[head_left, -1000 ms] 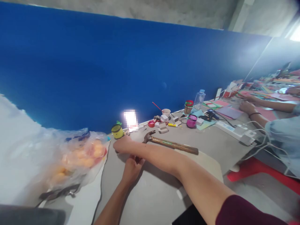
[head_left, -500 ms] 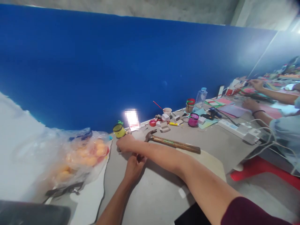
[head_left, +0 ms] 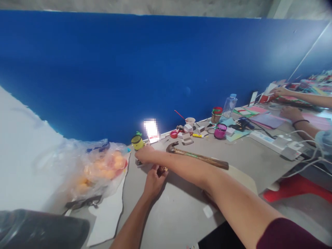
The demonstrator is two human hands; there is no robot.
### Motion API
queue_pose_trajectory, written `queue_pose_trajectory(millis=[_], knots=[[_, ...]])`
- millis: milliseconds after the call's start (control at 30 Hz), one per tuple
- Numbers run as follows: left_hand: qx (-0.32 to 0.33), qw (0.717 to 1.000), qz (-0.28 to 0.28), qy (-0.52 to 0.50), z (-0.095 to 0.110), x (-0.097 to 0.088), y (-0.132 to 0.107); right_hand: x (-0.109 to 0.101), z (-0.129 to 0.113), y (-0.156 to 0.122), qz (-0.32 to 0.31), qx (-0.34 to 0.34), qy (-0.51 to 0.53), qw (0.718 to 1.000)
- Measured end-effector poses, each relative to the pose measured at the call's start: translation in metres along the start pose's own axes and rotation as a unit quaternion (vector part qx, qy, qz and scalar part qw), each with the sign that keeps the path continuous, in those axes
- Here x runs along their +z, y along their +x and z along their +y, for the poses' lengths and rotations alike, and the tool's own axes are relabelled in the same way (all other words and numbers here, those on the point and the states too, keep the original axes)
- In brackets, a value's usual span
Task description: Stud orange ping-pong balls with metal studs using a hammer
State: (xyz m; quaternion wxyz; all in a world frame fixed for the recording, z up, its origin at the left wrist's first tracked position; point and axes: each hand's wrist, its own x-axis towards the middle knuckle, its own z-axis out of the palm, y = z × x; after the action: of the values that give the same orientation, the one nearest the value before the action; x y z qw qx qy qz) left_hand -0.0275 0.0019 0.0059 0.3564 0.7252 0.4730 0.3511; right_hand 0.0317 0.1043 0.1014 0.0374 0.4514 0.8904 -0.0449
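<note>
My left hand (head_left: 154,180) is closed around a small brown and gold piece (head_left: 163,169), its kind too small to make out. Crossing above it, my right arm reaches to the left, and my right hand (head_left: 145,154) is over a small open container (head_left: 139,164) with dark contents. The fingers of that hand point down and are mostly hidden behind its back. Just behind it stands a yellow cup-shaped item (head_left: 137,141) with a green top. A claw hammer (head_left: 199,157) with a wooden handle lies beyond my right forearm.
On the left is a clear plastic bag (head_left: 103,169) of orange round things. Along the blue wall (head_left: 103,76) stand a paper cup (head_left: 190,121), a pink container (head_left: 220,131) and a clear bottle (head_left: 230,105). A power strip (head_left: 269,142) lies right, near another person's hands (head_left: 290,113).
The view has shifted, so the scene sits slightly further right. The brown and gold piece in my left hand shows more clearly. My right hand stays near the small container.
</note>
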Motion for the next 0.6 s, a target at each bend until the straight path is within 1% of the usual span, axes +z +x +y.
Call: queue_pose_trajectory(millis=[67,133,167,200,233,267,300,333,367,400,433,467,500,533,600], knots=[[0.003,1.000,-0.001,-0.006,0.001,-0.001,0.000,-0.009,0.003,-0.007,0.003,0.004,0.011,1.000],[0.001,1.000,0.006,-0.029,0.003,-0.001,0.000,-0.014,0.012,-0.021,0.021,0.017,0.054,0.998],[-0.004,0.999,0.011,-0.046,0.005,-0.001,0.001,-0.014,0.017,-0.031,0.055,0.017,0.105,0.993],[-0.009,0.998,0.017,-0.067,0.006,-0.001,0.001,-0.012,0.023,-0.043,0.090,0.006,0.183,0.979],[-0.015,0.996,0.024,-0.086,0.008,-0.001,0.001,-0.006,0.029,-0.055,0.130,0.002,0.282,0.951],[-0.021,0.994,0.031,-0.103,0.010,-0.002,0.001,0.001,0.035,-0.068,0.163,0.005,0.397,0.903],[-0.028,0.992,0.042,-0.113,0.011,-0.002,0.001,0.011,0.040,-0.081,0.191,0.023,0.508,0.840],[-0.032,0.991,0.052,-0.116,0.012,-0.003,0.001,0.021,0.044,-0.093,0.218,0.053,0.597,0.770],[-0.038,0.989,0.057,-0.130,0.013,-0.004,0.001,0.033,0.047,-0.104,0.234,0.083,0.664,0.705],[-0.044,0.987,0.059,-0.142,0.013,-0.004,0.001,0.043,0.050,-0.115,0.235,0.106,0.716,0.648],[-0.049,0.986,0.064,-0.146,0.013,-0.005,0.001,0.053,0.052,-0.124,0.229,0.123,0.752,0.606],[-0.053,0.985,0.066,-0.148,0.012,-0.005,0.001,0.062,0.054,-0.131,0.219,0.137,0.777,0.575],[-0.056,0.985,0.067,-0.147,0.012,-0.005,0.001,0.070,0.055,-0.137,0.208,0.147,0.795,0.550],[-0.057,0.985,0.069,-0.147,0.011,-0.005,0.001,0.076,0.056,-0.142,0.197,0.153,0.810,0.532],[-0.052,0.984,0.064,-0.159,0.009,-0.005,0.000,0.084,0.056,-0.147,0.172,0.154,0.829,0.509]])
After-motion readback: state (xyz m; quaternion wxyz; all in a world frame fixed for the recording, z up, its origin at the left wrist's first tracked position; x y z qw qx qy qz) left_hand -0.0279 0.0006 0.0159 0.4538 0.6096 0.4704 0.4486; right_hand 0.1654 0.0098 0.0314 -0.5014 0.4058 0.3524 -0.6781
